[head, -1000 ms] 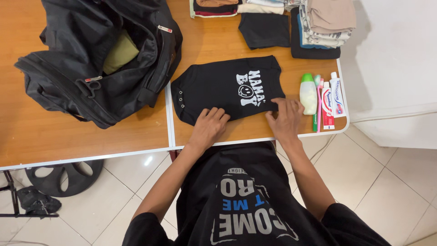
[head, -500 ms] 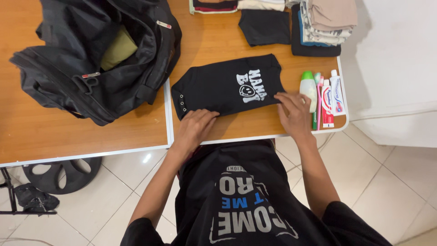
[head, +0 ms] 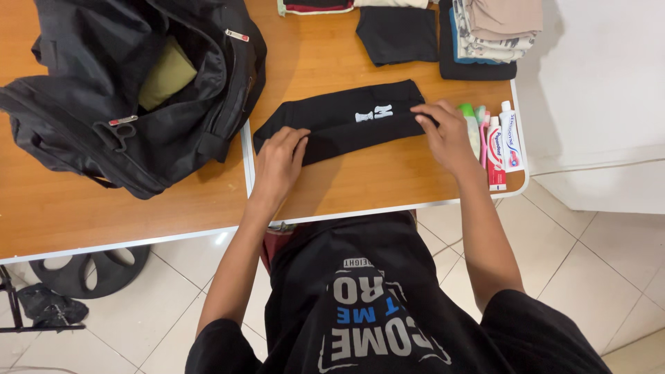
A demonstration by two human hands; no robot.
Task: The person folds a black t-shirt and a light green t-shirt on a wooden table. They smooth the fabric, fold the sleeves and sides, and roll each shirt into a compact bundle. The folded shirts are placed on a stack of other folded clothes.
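Garment: the black baby bodysuit [head: 339, 123] lies on the tabletop [head: 374, 176] in front of you, folded over lengthwise into a long narrow band, only a sliver of its white print showing.
Left hand: your left hand [head: 278, 161] lies palm down on the band's left end, fingers flat and spread on the cloth, wrist bent up from the near edge.
Right hand: your right hand [head: 447, 133] presses the right end, fingertips on the folded edge, closed on nothing.
Hands: well apart, one at each end of the band, both flat on the cloth.
Left edge: the open black bag [head: 131, 90] sits just beside the band's left end, across the seam between the two boards.
Right edge: a green-capped bottle [head: 468, 118], toothbrush and toothpaste boxes [head: 502, 142] lie just beside your right hand, near the table's corner.
Far side: a folded black cloth [head: 397, 33] and a stack of folded clothes [head: 492, 31] lie beyond the band.
Open room: bare wood between the band and the near edge.
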